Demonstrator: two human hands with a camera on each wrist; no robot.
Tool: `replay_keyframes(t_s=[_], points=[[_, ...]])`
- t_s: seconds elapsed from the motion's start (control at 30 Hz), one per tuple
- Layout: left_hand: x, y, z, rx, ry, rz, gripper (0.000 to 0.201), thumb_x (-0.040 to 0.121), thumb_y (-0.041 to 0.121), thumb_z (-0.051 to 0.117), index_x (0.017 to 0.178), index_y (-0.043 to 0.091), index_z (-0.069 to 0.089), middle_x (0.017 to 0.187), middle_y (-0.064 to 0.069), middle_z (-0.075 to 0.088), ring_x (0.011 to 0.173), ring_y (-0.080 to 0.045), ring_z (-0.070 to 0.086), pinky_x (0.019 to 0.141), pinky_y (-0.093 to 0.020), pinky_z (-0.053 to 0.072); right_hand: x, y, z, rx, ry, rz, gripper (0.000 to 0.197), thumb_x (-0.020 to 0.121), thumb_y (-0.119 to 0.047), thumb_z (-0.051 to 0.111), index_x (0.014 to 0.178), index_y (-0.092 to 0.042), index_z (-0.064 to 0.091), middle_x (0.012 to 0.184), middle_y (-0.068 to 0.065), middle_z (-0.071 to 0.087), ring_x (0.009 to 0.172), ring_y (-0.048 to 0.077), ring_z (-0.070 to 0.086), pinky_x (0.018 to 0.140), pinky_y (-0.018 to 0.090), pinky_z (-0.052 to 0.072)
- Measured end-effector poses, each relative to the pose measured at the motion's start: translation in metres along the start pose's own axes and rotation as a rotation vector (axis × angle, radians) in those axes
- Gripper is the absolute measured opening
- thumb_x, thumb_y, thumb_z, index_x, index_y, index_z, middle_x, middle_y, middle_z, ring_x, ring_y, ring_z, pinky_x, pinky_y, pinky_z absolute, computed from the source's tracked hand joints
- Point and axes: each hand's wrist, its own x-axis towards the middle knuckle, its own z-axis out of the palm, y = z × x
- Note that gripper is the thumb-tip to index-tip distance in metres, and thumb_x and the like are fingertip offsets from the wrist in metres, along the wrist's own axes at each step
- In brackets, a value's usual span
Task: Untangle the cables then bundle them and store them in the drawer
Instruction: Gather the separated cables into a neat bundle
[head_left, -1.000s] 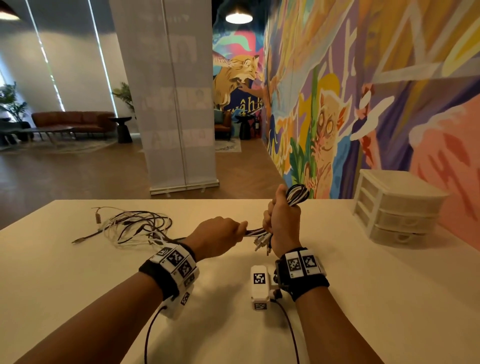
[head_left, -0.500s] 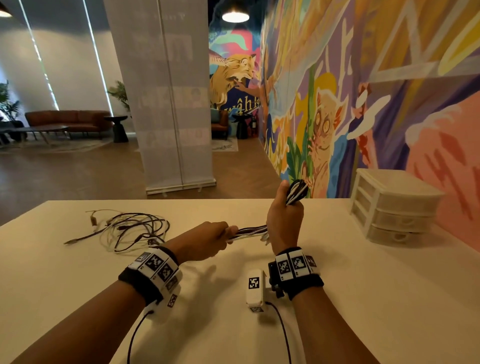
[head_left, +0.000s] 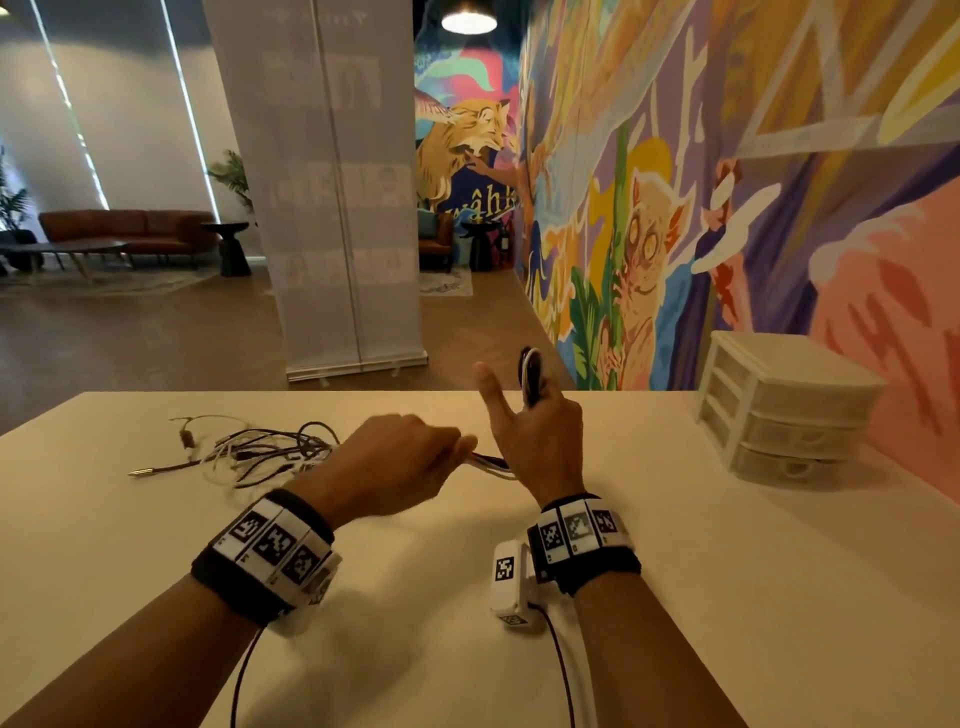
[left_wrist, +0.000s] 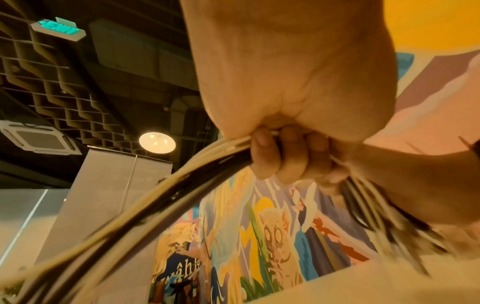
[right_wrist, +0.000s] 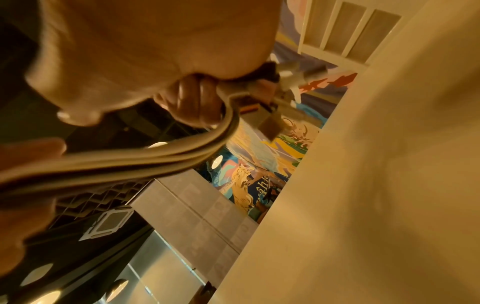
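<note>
- The right hand (head_left: 540, 441) stands upright over the table (head_left: 727, 597) and holds a folded cable bundle (head_left: 531, 375); its looped end sticks up above the knuckles.
- On that hand the index finger and thumb are lifted away and spread, while the lower fingers (right_wrist: 197, 107) stay curled round the strands. That looks like a regrip, making room for the next wrap.
- The left hand (head_left: 400, 462) is fisted round the bundle's loose strands, fingers (left_wrist: 280, 156) clamped on them, just left of the right hand. It seems to keep the run taut so the coil stays tidy.
- Connector plugs (right_wrist: 291, 78) jut out below the right fist.
- A second heap of tangled cables (head_left: 260, 449) lies on the table to the left, well apart from both hands and not yet sorted.
- The white drawer unit (head_left: 784, 410) sits at the table's right side near the mural wall (head_left: 727, 156), all its drawers closed, so storing comes later.
</note>
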Motion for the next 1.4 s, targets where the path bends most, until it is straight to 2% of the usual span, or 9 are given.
replay_keyframes(t_s=[0.2,0.3,0.43,0.5,0.67,0.83,1.07,1.2,1.4], points=[[0.031,-0.015,-0.034,-0.124,0.104,0.094,0.048,0.105,0.054,0.043,0.092,0.020,0.074,0.074,0.008,0.069,0.061,-0.007,0.064,0.062,-0.020,0.051,-0.014,-0.015,0.009,0.489,-0.736,0.303,0.115,0.070,-0.109,0.028,0.097,-0.004,0.067,0.078,0.004,0.060,0.072,0.020,0.056,0.073,0.037,0.044],[0.045,-0.012,-0.045,-0.128,0.113,0.142,0.016,0.105,0.036,0.063,0.092,0.029,0.069,0.075,0.017,0.062,0.068,0.001,0.061,0.069,-0.022,0.050,-0.021,-0.020,0.014,0.890,-0.917,0.502,0.093,0.056,-0.104,0.061,0.086,-0.016,0.058,0.074,0.000,0.051,0.064,0.014,0.048,0.064,0.028,0.043],[0.061,-0.012,-0.044,-0.135,0.081,0.188,0.037,0.104,0.046,0.062,0.079,0.021,0.072,0.071,0.009,0.067,0.063,-0.006,0.063,0.068,-0.032,0.058,-0.025,-0.016,0.009,0.818,-1.146,0.494,0.057,0.066,-0.057,0.096,0.077,-0.024,0.052,0.071,0.000,0.040,0.056,0.011,0.037,0.053,0.021,0.038],[0.066,-0.005,-0.042,-0.075,-0.034,0.160,0.045,0.102,0.052,0.062,0.072,0.019,0.069,0.064,0.005,0.063,0.055,-0.008,0.054,0.067,-0.038,0.057,-0.030,-0.013,0.009,0.772,-1.218,0.521,0.029,0.079,-0.019,0.083,0.078,-0.022,0.054,0.074,0.001,0.044,0.056,0.010,0.042,0.053,0.020,0.040],[0.069,0.000,-0.049,-0.201,-0.037,0.100,0.056,0.098,0.068,0.058,0.069,0.021,0.067,0.061,0.009,0.059,0.052,-0.005,0.049,0.060,-0.026,0.047,-0.032,-0.010,0.007,1.111,-1.210,0.736,0.031,0.062,0.004,0.051,0.082,-0.018,0.046,0.073,-0.002,0.039,0.052,0.008,0.032,0.046,0.018,0.028],[0.060,-0.008,-0.061,-0.413,-0.191,0.099,0.046,0.095,0.031,0.079,0.136,0.037,0.058,0.132,0.008,0.055,0.111,-0.008,0.060,0.096,-0.030,0.053,-0.026,0.005,0.004,1.265,-1.115,0.779,0.047,0.043,-0.002,0.073,0.078,-0.018,0.045,0.071,-0.002,0.036,0.049,0.009,0.031,0.042,0.020,0.031],[0.064,-0.009,-0.045,-0.037,-0.089,0.152,0.058,0.091,0.026,0.081,0.131,0.062,0.061,0.144,0.007,0.039,0.106,-0.013,0.053,0.082,-0.032,0.057,-0.028,-0.001,0.006,1.318,-1.044,0.803,0.051,0.043,0.001,0.074,0.080,-0.018,0.044,0.075,-0.001,0.031,0.049,0.010,0.032,0.042,0.020,0.034],[0.069,-0.003,-0.044,0.054,-0.099,0.222,0.053,0.097,0.031,0.074,0.139,0.060,0.059,0.143,0.008,0.041,0.103,-0.009,0.048,0.072,-0.017,0.039,-0.028,0.000,0.001,1.243,-1.035,0.777,0.048,0.044,0.000,0.067,0.079,-0.019,0.039,0.073,-0.001,0.034,0.047,0.010,0.031,0.040,0.020,0.031],[0.072,0.001,-0.044,0.058,0.032,0.229,0.031,0.095,0.028,0.077,0.121,0.045,0.076,0.133,0.007,0.057,0.104,-0.008,0.056,0.076,-0.022,0.049,-0.032,-0.008,-0.003,1.149,-1.098,0.754,0.032,0.060,0.002,0.052,0.080,-0.020,0.040,0.071,-0.001,0.034,0.049,0.009,0.030,0.042,0.019,0.031]])
